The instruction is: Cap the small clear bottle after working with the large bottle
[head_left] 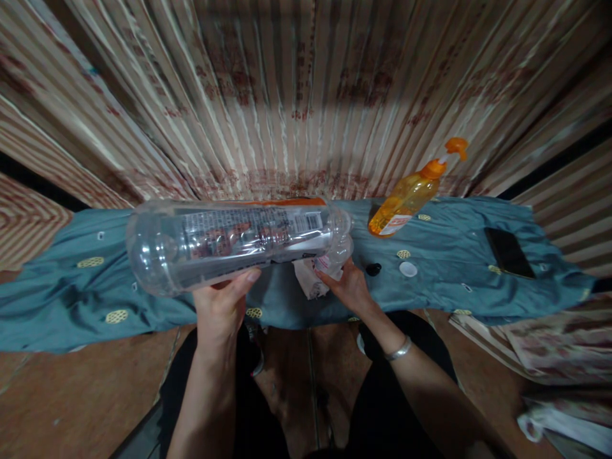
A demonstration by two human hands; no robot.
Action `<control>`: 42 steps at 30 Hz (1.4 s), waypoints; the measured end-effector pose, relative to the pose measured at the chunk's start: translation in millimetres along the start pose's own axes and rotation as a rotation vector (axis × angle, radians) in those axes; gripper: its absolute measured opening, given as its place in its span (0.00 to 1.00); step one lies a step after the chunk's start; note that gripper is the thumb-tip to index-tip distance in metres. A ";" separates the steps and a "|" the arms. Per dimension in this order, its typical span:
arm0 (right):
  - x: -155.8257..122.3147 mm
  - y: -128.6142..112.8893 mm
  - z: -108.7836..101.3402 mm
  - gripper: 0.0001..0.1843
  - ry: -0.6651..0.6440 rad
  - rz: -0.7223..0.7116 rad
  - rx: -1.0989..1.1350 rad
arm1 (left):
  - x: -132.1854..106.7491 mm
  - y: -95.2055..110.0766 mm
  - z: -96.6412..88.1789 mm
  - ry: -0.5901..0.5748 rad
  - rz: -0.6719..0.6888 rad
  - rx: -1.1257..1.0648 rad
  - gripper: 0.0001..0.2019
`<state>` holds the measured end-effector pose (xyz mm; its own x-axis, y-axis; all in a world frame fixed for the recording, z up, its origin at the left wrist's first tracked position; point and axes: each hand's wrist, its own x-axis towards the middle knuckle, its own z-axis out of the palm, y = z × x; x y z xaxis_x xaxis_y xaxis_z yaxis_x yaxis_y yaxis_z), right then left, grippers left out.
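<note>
My left hand (224, 306) grips a large clear plastic bottle (229, 239) from below, thumb along its near side. The bottle lies on its side in the air, neck to the right, with a printed label and barcode. My right hand (351, 288) is closed round a small clear plastic bottle (338, 252) with pinkish print, up against the large bottle's neck. Whether the two mouths touch I cannot tell. Under the small bottle shows a crumpled white tissue or wrapper (308, 280). A black cap (373, 269) and a white cap (408, 269) lie right of my right hand.
An orange pump bottle (406, 199) with yellow-orange liquid stands at the back right. Farther right lies a dark, flat phone-like object (509, 252). The narrow table has a teal patterned cloth (449, 255). A pleated curtain (287, 95) hangs close behind it.
</note>
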<state>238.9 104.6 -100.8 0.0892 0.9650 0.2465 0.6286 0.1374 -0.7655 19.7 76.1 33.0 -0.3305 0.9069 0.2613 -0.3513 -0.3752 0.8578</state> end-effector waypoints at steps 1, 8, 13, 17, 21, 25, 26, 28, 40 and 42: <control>0.0 0.2 0.0 0.32 0.003 -0.001 -0.003 | 0.0 -0.2 -0.3 0.006 0.000 -0.004 0.26; -0.2 1.6 0.9 0.33 0.025 -0.009 -0.015 | 0.8 0.4 0.3 0.007 -0.008 0.041 0.26; -0.4 -1.6 0.2 0.33 0.017 0.014 -0.003 | -0.1 1.1 1.5 0.006 -0.006 0.005 0.26; -0.3 -2.5 -0.2 0.32 0.015 0.020 -0.011 | -0.5 1.1 1.3 0.000 -0.020 0.000 0.26; -0.1 -3.2 -0.8 0.32 0.006 0.013 -0.006 | -0.3 -0.1 0.3 0.014 -0.007 -0.004 0.26; -0.1 -5.4 -1.9 0.32 0.004 0.028 -0.008 | -1.0 0.4 -0.1 -0.013 -0.008 -0.002 0.25; -0.1 -5.8 -2.2 0.32 0.001 0.034 -0.010 | -1.3 0.8 0.0 -0.014 -0.009 0.001 0.24; -0.1 -6.0 -2.7 0.32 -0.006 0.042 -0.009 | -1.6 1.6 0.2 -0.010 -0.011 0.003 0.25; -0.1 -1.3 0.6 0.32 0.016 0.017 -0.002 | -1.3 1.0 -0.1 0.003 -0.014 0.025 0.26; -0.2 -1.3 0.7 0.32 0.017 0.016 -0.006 | -1.4 1.6 0.4 -0.003 -0.024 0.053 0.23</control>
<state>237.5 104.4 -100.3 0.1124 0.9632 0.2440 0.6313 0.1204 -0.7661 19.9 74.3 34.2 -0.3202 0.9159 0.2420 -0.3116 -0.3431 0.8861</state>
